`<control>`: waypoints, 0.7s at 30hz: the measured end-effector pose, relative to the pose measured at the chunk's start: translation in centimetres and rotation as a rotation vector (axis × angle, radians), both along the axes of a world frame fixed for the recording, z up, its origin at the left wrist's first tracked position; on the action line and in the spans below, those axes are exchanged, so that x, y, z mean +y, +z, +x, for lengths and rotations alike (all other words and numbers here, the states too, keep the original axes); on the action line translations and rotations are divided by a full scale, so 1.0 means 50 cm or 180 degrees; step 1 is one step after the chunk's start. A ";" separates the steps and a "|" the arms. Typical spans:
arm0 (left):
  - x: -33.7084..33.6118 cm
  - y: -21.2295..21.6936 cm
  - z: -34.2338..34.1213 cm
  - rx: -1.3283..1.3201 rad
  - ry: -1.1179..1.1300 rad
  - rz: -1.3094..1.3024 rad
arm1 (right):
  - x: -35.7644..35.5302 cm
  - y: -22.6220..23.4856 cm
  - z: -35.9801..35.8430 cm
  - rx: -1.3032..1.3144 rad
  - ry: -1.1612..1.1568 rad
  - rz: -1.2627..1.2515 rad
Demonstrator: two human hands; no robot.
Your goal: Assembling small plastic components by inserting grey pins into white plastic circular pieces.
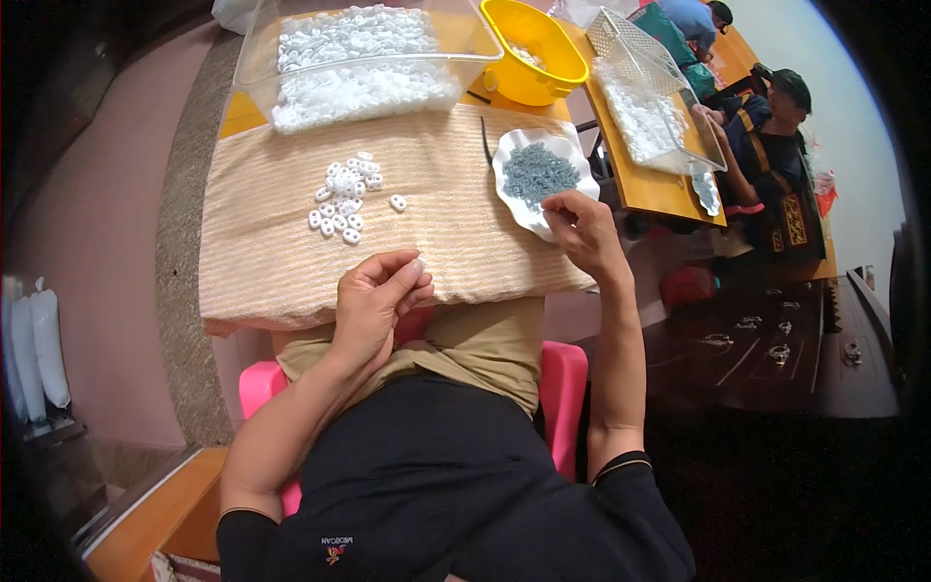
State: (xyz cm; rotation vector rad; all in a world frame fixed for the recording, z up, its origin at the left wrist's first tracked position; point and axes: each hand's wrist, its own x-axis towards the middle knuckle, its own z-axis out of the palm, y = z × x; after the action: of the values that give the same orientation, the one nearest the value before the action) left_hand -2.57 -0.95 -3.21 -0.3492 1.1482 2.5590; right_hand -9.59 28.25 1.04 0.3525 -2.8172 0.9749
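The worktop, covered with a ribbed beige cloth, carried a clear tub of white rings at its far edge, a white dish of small grey pieces on the right, and a loose cluster of white rings near the middle. That cluster lay unguarded on the cloth; a brushing wrist could probably have scattered it, and the dish sat close enough to the edge to be nudged off. The left hand had its fingers pinched shut on one small white ring. The right hand touched the dish rim, fingertips curled together; whether they held a grey piece could not be told.
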 end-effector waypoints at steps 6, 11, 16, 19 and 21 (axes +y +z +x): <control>0.006 0.000 0.002 -0.0047 -0.0043 0.0035 | -0.053 -0.006 0.036 -0.0347 0.0354 -0.0753; 0.007 0.006 0.005 -0.0002 -0.0156 -0.0073 | -0.134 -0.018 0.062 -0.0866 0.0650 -0.1803; 0.010 0.011 0.006 0.0167 -0.0293 -0.0052 | -0.201 -0.016 0.077 -0.0704 0.1301 -0.1920; 0.007 0.003 0.003 0.0286 -0.0301 -0.0073 | -0.212 -0.029 0.078 -0.0588 0.1234 -0.1971; 0.007 0.005 0.004 0.0275 -0.0298 -0.0056 | -0.214 -0.033 0.077 -0.0506 0.1258 -0.1942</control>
State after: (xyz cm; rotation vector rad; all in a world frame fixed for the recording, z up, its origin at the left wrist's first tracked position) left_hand -2.38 -0.62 -2.95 -0.1858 1.1888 2.5055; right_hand -5.73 17.55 -0.61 0.7839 -2.4377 1.9393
